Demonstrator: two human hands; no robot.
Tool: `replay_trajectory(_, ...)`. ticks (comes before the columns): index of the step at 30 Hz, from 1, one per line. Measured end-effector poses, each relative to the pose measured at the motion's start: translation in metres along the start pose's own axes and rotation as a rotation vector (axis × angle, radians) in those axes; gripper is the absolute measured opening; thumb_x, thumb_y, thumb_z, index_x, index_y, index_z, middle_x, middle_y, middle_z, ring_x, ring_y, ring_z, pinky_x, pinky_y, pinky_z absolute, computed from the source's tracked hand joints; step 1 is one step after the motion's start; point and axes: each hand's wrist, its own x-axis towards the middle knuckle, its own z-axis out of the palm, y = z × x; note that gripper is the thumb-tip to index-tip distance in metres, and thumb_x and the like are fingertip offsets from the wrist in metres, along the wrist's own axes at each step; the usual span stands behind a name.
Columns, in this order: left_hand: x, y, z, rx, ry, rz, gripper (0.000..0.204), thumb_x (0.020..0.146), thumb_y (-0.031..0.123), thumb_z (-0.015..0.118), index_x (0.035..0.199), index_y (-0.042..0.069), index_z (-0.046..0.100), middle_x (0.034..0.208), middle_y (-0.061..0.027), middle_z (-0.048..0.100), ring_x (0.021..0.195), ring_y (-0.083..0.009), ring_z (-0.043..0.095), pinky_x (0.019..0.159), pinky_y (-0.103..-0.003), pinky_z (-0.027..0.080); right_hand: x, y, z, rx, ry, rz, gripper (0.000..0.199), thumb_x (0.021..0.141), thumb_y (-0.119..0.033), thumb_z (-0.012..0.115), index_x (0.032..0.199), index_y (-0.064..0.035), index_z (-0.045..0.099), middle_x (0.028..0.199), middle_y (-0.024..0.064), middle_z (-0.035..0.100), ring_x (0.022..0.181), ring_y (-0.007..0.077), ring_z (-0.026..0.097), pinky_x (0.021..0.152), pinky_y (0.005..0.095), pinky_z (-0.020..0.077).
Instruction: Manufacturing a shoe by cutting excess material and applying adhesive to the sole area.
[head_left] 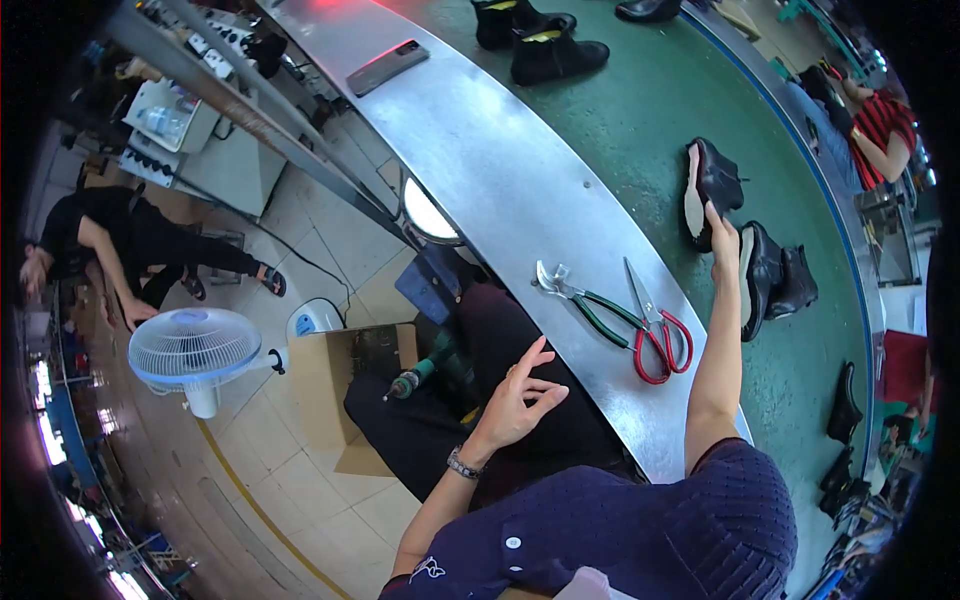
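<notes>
My right hand (722, 238) is stretched out over the green surface, gripping a black ankle boot (716, 178) by its side, with the pale edge of the sole toward me. Close by that hand stand a second black boot (763, 272) and another dark boot (797, 285). Above my lap, my left hand (516, 402) hangs empty with its fingers apart. Between my hands, on the metal ledge (500, 165), lie green-handled pincers (598, 305) and red-handled scissors (655, 335), almost touching each other.
A phone (388, 67) rests on the ledge's far end, near more black boots (556, 58). A green tool (420, 376) lies by my legs, beside a cardboard box (325, 385). Leftward stand a fan (195, 347) and a bent-over person (120, 240). Another person (880, 140) is at far right.
</notes>
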Motion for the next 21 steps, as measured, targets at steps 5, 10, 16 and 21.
replay_trajectory(5, 0.013, -0.008, -0.005, -0.125, -0.009, 0.009, 0.073, 0.094, 0.017, 0.066, 0.151, 0.005, 0.023, 0.138, -0.0161, 0.049, 0.097, -0.0182, 0.067, 0.08, -0.029, 0.055, 0.01, 0.01, -0.017, 0.038, 0.008, 0.02, 0.062, 0.081, -0.046, 0.072, 0.116, 0.0051, 0.064, 0.111, 0.0107, 0.068, 0.104, 0.0202, 0.06, 0.095, 0.0313, 0.0408)
replay_trajectory(10, 0.015, -0.003, -0.008, -0.209, 0.008, -0.074, 0.067, 0.096, 0.016, 0.061, 0.151, 0.004, 0.024, 0.133, -0.0137, 0.056, 0.092, -0.017, 0.069, 0.074, -0.026, 0.054, -0.018, -0.017, -0.008, -0.47, 0.224, -0.103, 0.051, 0.082, -0.043, 0.07, 0.109, 0.0004, 0.069, 0.093, 0.0167, 0.071, 0.085, 0.0318, 0.067, 0.088, 0.0349, 0.0482)
replay_trajectory(16, 0.011, -0.004, -0.008, -0.205, -0.011, -0.074, 0.061, 0.096, 0.014, 0.06, 0.149, 0.006, 0.031, 0.136, -0.012, 0.055, 0.095, -0.0169, 0.069, 0.078, -0.026, 0.054, -0.006, -0.085, 0.079, -0.69, 0.205, -0.946, 0.051, 0.081, -0.027, 0.073, 0.127, -0.0087, 0.06, 0.123, 0.0167, 0.061, 0.116, 0.0335, 0.055, 0.099, 0.041, 0.0435)
replay_trajectory(21, 0.007, -0.001, -0.011, -0.144, 0.006, -0.056, 0.057, 0.096, 0.011, 0.059, 0.147, 0.004, 0.033, 0.137, -0.0118, 0.054, 0.099, -0.0168, 0.067, 0.083, -0.027, 0.052, 0.044, -0.178, 0.246, -0.349, -0.157, -0.924, 0.062, 0.084, -0.033, 0.069, 0.136, -0.004, 0.05, 0.134, 0.0152, 0.054, 0.099, 0.0306, 0.064, 0.088, 0.0415, 0.0497)
